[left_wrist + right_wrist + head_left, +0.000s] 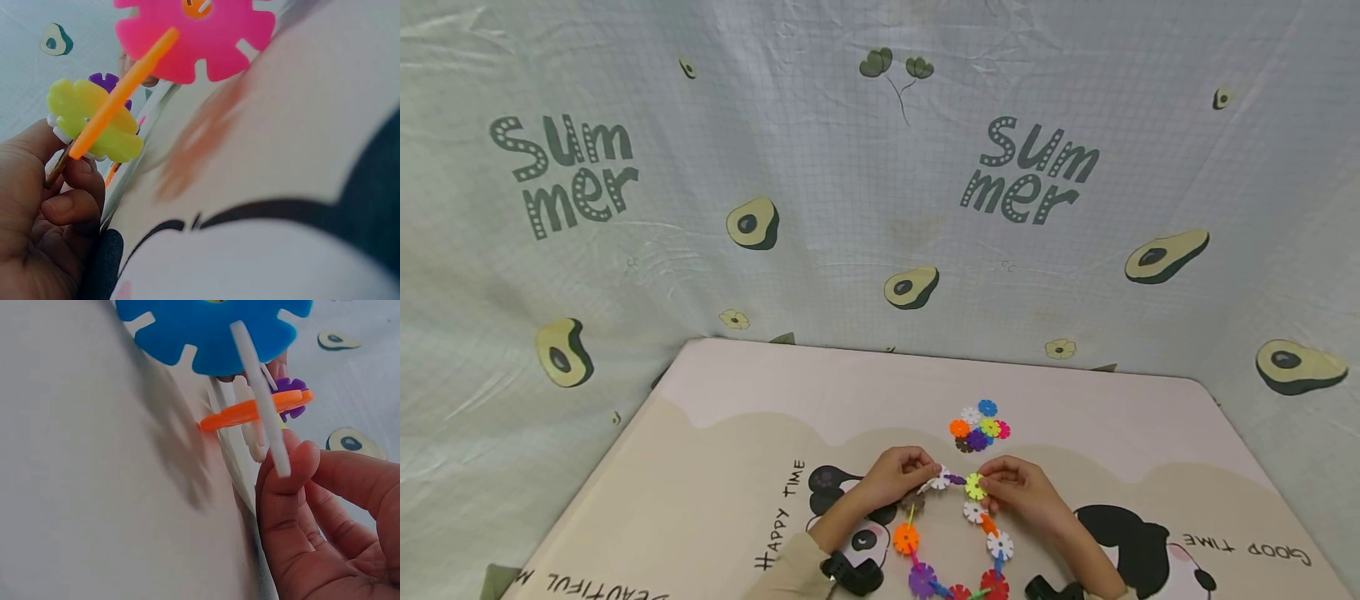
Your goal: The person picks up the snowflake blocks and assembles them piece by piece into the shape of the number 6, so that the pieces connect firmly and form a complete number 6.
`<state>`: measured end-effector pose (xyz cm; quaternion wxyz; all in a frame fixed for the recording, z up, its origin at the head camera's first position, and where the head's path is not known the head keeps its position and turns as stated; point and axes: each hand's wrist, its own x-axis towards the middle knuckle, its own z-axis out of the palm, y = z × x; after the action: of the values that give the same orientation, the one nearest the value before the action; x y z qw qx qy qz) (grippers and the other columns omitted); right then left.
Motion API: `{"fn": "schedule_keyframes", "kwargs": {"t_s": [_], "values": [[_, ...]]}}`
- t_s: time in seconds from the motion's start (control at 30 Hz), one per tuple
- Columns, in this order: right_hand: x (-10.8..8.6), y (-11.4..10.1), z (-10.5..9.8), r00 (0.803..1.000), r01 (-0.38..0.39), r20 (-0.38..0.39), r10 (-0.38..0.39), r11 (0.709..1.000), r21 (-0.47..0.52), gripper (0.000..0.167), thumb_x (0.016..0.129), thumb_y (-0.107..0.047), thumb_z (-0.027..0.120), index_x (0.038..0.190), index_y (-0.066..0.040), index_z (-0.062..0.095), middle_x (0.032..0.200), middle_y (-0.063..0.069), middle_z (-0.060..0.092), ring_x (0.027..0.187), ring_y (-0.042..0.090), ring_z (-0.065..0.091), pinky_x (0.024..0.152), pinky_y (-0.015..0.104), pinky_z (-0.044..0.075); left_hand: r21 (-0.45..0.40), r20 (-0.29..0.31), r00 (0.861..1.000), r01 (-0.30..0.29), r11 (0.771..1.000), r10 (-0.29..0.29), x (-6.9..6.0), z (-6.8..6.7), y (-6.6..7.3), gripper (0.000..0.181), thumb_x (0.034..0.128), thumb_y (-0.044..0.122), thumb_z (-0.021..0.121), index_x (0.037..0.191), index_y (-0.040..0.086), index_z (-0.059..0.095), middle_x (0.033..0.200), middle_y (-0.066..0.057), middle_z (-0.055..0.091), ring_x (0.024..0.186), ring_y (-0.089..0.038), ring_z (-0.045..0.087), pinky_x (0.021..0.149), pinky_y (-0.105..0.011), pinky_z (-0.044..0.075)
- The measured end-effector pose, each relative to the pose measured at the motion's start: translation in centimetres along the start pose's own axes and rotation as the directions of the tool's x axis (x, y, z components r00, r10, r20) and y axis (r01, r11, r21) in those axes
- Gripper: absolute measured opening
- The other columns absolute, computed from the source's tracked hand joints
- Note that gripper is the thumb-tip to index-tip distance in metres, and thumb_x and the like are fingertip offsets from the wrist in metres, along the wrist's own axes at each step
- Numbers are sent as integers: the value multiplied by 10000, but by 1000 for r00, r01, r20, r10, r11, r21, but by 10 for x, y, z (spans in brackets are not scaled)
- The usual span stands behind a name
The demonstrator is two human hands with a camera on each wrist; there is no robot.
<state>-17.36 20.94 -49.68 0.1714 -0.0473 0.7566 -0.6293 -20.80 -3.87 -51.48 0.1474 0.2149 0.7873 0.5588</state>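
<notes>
Flower-shaped notched plastic discs of many colours are joined edge to edge into a ring, held in front of me. My left hand (891, 477) pinches the ring near a white disc (941, 479) at its upper left. At the upper right, my right hand (1025, 493) pinches it at a yellow disc (974, 486). Between the two hands sits a purple disc (956, 480), seen nearly edge-on. An orange disc (906, 538) hangs on the left side and a red disc (995, 585) at the bottom right. Close to the right wrist camera is a blue disc (215, 331).
Beyond the hands, a small pile of loose discs (977, 437) lies on the table mat (722, 450), which bears printed pandas and lettering. A pale curtain (820, 167) with avocado prints rises behind and at both sides.
</notes>
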Motion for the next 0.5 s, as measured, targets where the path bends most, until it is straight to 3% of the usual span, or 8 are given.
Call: {"fn": "schedule_keyframes", "kwargs": {"t_s": [0.27,0.5], "values": [[0,1,1,1000,-27,-6,28,999,24,339,949,-162,640,1148,101,562,873,55,650,707,148,624,687,216,533,0,3,1000,-16,1000,16,0,0,1,208,958,209,627,885,19,669,671,50,529,559,-47,434,547,-170,379],[1,0,4,1000,-1,7,1,999,37,352,937,-150,657,1141,119,557,882,63,645,702,138,623,692,219,537,16,27,999,-22,1000,21,-1,-1,2,203,957,197,628,878,16,672,653,52,519,546,-40,424,537,-164,370]]}}
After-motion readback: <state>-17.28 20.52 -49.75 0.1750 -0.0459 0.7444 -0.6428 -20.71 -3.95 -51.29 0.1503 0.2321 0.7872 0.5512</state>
